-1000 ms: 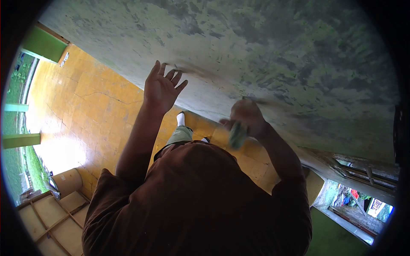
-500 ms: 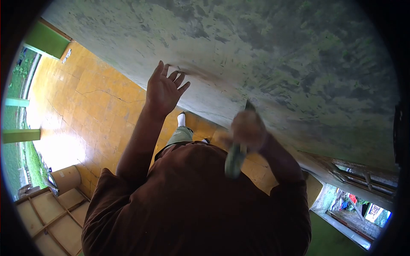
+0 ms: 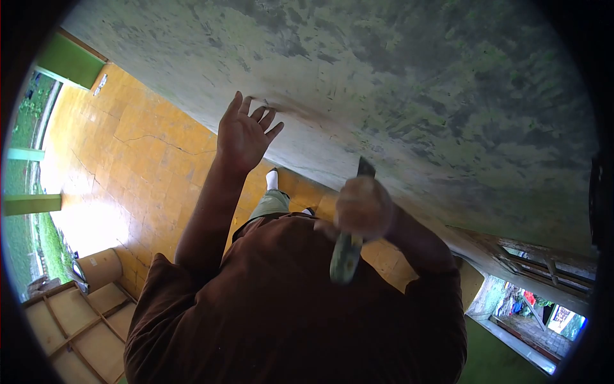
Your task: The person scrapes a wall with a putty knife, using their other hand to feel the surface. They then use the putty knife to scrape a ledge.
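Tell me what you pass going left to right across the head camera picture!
Green post → round cardboard drum → left hand pressed to the wall → right hand, closed on a scraper with a green grip → window frame.

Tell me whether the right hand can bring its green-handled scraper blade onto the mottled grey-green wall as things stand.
Probably yes. The right hand grips the green-handled scraper with the blade tip beside the mottled grey-green wall, and nothing sits between them. The left hand is spread open well to the side.
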A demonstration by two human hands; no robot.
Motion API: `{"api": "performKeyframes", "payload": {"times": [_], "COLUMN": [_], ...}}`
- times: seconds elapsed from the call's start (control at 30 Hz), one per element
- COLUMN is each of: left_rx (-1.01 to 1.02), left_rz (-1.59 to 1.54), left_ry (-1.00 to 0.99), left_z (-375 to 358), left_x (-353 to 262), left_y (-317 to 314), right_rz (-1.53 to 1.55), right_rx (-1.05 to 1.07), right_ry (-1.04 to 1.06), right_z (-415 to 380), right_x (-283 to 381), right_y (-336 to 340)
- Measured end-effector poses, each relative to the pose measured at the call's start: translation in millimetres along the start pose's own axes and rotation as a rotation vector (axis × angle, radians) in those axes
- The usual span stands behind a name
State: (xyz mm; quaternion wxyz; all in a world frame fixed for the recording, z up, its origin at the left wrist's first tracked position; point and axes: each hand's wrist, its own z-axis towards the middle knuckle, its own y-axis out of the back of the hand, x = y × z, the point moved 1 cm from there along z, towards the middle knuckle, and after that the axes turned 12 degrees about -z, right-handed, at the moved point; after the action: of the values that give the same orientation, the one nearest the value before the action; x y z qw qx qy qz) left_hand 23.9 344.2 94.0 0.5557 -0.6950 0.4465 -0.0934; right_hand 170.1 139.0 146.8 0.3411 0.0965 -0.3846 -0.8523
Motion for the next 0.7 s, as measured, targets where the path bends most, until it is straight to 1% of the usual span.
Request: {"api": "performKeyframes", "payload": {"times": [0.03, 0.1, 0.17, 0.23, 0.3, 0.37, 0.4, 0.43, 0.5, 0.53, 0.57, 0.63, 0.7], "left_rx": [-0.006, 0.001, 0.0, 0.004, 0.009, 0.022, 0.03, 0.037, 0.042, 0.049, 0.049, 0.047, 0.062], "left_rz": [0.001, 0.001, 0.006, 0.0, 0.004, 0.001, 0.0, -0.004, -0.002, 0.001, 0.003, 0.013, 0.007], "left_ry": [-0.001, 0.002, -0.008, 0.006, -0.001, -0.008, -0.001, 0.006, 0.003, 0.011, 0.019, 0.009, 0.015], "left_z": [0, 0, -1, -1, -2, -2, -2, -3, -3, -3, -4, -3, -3], "left_x": [1, 3, 1, 1, 1, 3, 2, 1, -1, 0, 1, 1, 0], "left_y": [1, 0, 0, -1, -1, -2, -1, 0, 0, 0, 0, 0, 1], "right_rz": [-0.003, -0.005, -0.005, 0.077, 0.032, 0.002, -0.024, -0.022, 0.098, 0.028, 0.025, 0.023, 0.011], "right_rx": [0.0, 0.047, 0.018, 0.035, 0.009, 0.037, -0.034, -0.034, 0.059, 0.021, 0.021, 0.042, 0.011], "right_ry": [-0.004, -0.166, -0.125, -0.008, -0.022, -0.182, -0.144, -0.14, -0.025, -0.04, -0.047, -0.177, -0.162], "right_z": [-3, -9, -6, 2, -5, -13, -9, -4, 7, 0, -4, -7, -1], "right_x": [-6, -25, -8, 8, -10, -27, -19, -11, 2, -6, -12, -23, -9], "right_y": [-1, -4, -2, 3, -5, -7, -7, -1, 9, 1, -3, -4, 2]}}
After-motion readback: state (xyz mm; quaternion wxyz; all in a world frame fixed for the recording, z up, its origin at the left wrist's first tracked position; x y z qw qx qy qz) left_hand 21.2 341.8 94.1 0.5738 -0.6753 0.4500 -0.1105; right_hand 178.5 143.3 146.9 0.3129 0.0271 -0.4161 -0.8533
